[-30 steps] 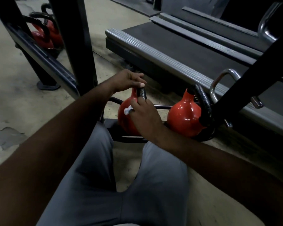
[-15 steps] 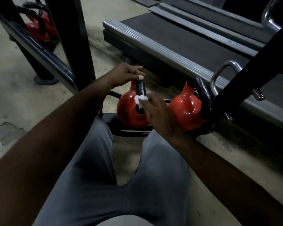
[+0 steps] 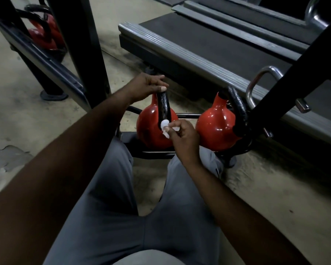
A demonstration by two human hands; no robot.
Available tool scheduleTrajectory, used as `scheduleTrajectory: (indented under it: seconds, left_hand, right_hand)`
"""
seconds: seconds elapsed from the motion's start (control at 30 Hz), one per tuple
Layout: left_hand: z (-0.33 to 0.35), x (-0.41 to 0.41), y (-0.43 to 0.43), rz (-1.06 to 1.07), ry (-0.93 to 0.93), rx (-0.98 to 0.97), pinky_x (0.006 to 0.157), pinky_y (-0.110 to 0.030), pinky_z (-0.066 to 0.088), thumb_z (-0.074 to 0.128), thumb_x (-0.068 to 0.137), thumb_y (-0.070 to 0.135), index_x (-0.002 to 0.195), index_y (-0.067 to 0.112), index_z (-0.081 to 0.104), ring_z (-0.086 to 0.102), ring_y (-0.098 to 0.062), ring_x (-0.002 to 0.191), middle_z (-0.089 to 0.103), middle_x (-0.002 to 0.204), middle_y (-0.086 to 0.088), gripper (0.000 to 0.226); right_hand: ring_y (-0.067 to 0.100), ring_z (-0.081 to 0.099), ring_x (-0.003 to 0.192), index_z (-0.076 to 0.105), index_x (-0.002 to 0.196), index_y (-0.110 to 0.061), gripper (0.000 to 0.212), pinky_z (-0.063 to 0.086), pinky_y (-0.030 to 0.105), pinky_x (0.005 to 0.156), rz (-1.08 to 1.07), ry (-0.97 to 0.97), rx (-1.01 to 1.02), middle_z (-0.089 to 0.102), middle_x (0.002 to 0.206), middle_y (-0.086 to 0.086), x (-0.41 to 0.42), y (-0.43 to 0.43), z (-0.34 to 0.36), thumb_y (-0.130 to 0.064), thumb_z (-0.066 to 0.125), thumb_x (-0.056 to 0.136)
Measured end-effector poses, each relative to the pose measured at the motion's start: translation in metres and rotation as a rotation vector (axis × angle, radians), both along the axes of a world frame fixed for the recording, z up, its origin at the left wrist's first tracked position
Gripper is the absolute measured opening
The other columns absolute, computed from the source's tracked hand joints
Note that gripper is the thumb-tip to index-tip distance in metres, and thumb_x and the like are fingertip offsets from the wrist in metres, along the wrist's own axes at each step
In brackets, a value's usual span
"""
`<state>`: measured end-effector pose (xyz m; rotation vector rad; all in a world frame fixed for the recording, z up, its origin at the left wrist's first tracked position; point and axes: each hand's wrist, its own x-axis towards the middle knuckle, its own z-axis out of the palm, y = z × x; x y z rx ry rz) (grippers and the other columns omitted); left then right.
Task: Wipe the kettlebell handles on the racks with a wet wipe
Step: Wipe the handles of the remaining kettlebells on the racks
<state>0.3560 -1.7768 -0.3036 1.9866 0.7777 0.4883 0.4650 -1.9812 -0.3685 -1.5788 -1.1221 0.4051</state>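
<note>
Two red kettlebells sit side by side on a low black rack near the floor. My left hand grips the top of the black handle of the left kettlebell. My right hand pinches a small white wet wipe and presses it against the lower end of that handle. The right kettlebell stands untouched, its black handle turned toward a slanted black rack post.
A treadmill deck runs close behind the rack. A thick black upright stands at the left, with another red kettlebell on a rack beyond it. A chrome loop sticks up at right. My grey-trousered knees fill the foreground.
My right hand has slid the wipe down the left kettlebell's handle, from near the top to its base. The left hand has kept its grip on the handle's top.
</note>
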Motion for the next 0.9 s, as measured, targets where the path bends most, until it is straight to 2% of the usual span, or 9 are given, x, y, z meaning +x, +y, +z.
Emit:
scheduleTrajectory:
  seconds: [0.1,0.17,0.23,0.37,0.47,0.5,0.63,0.77,0.9]
  left_hand:
    - [-0.001,0.000,-0.001,0.010,-0.006,0.007,0.113,-0.037,0.030,0.066,0.092,0.022,0.117,0.019,0.071,0.037,-0.012,0.140,0.041,0.153,-0.002,0.026]
    - [0.000,0.000,-0.002,0.018,0.000,0.016,0.114,-0.038,0.030,0.066,0.092,0.022,0.116,0.020,0.071,0.038,-0.012,0.140,0.041,0.153,-0.002,0.025]
    - [0.001,0.001,-0.003,0.021,0.015,0.020,0.116,-0.039,0.030,0.067,0.091,0.023,0.115,0.022,0.072,0.039,-0.011,0.139,0.042,0.152,-0.002,0.024]
    - [0.000,0.001,-0.007,0.066,0.025,0.038,0.115,-0.039,0.033,0.066,0.091,0.026,0.113,0.026,0.072,0.042,-0.008,0.137,0.046,0.150,0.000,0.023]
    - [0.000,0.002,-0.010,0.109,0.000,0.095,0.101,-0.006,0.034,0.067,0.091,0.020,0.117,0.017,0.072,0.044,-0.007,0.134,0.050,0.146,-0.005,0.026]
    - [0.001,0.002,-0.011,0.113,-0.004,0.101,0.096,0.000,0.034,0.067,0.091,0.019,0.117,0.015,0.072,0.045,-0.006,0.133,0.051,0.145,-0.006,0.027]
    - [0.003,0.000,-0.013,0.107,0.020,0.103,0.112,-0.024,0.034,0.067,0.091,0.023,0.117,0.021,0.071,0.044,-0.007,0.135,0.050,0.146,-0.007,0.026]
    - [0.001,0.003,-0.019,0.192,0.004,0.145,0.108,-0.019,0.032,0.065,0.092,0.021,0.117,0.020,0.071,0.045,-0.009,0.135,0.050,0.146,-0.005,0.026]
    - [-0.004,0.015,-0.024,0.273,0.015,0.205,0.107,-0.031,0.043,0.064,0.092,0.020,0.112,0.020,0.073,0.055,-0.010,0.124,0.063,0.131,-0.002,0.022]
  right_hand:
    - [0.020,0.068,0.101,0.070,0.099,-0.026,0.015,0.055,0.040,0.090,-0.036,0.472,-0.100,0.072,0.107,0.004,0.003,0.000,-0.016,-0.015,0.065,0.090]
    - [0.021,0.068,0.098,0.070,0.106,-0.018,0.020,0.054,0.041,0.090,0.017,0.581,-0.158,0.072,0.108,0.010,0.010,0.010,-0.009,-0.008,0.060,0.093]
    - [0.022,0.068,0.097,0.069,0.110,-0.012,0.020,0.052,0.042,0.092,0.132,0.592,-0.227,0.072,0.108,0.012,0.018,0.032,0.013,-0.008,0.058,0.094]
    - [0.022,0.066,0.099,0.065,0.117,-0.014,0.028,0.051,0.042,0.095,0.344,0.542,-0.377,0.070,0.106,0.009,0.019,0.055,0.037,-0.014,0.062,0.090]
    - [0.024,0.068,0.103,0.067,0.115,-0.019,0.024,0.051,0.044,0.099,0.345,0.592,-0.391,0.072,0.108,0.009,0.023,0.047,0.021,-0.013,0.054,0.095]
    - [0.024,0.068,0.102,0.067,0.114,-0.019,0.025,0.051,0.044,0.098,0.349,0.623,-0.368,0.073,0.108,0.009,0.025,0.044,0.017,-0.013,0.052,0.096]
    - [0.021,0.065,0.090,0.069,0.098,-0.018,0.021,0.051,0.040,0.087,0.304,0.646,-0.296,0.071,0.094,0.005,0.021,0.048,0.026,-0.011,0.049,0.095]
    - [0.017,0.066,0.089,0.064,0.099,-0.015,0.016,0.053,0.038,0.086,0.261,0.586,-0.288,0.069,0.094,0.003,0.019,0.030,0.027,-0.005,0.051,0.097]
    - [0.013,0.067,0.086,0.062,0.103,-0.018,0.019,0.055,0.032,0.080,0.182,0.555,-0.242,0.067,0.096,0.003,0.037,-0.004,0.027,-0.002,0.053,0.097]
